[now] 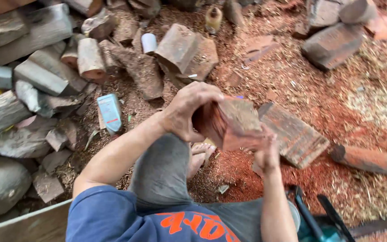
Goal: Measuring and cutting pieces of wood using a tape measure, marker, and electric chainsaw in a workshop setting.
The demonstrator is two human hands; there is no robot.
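Reddish wood block (234, 123), chunky and rough-sawn, held up in front of the person over the raised knee (164, 172). Judging by size and grain: fairly heavy, stiff, won't flex; sawdust on the faces could make it slip, and the edges look splintery. Best grip is on opposite flat faces, not the corners.

Left hand (187, 112): fingers curled over the top left end of the block, clamped on it. Right hand (267, 152): under the lower right corner, closed against it from below; fingers partly hidden, so I cannot tell how far they wrap.

Around: red sawdust (319, 98) covers the ground, plank (294, 134) just behind the block, grey logs (36, 71) piled at left, blue-white bottle (109, 112) near them.
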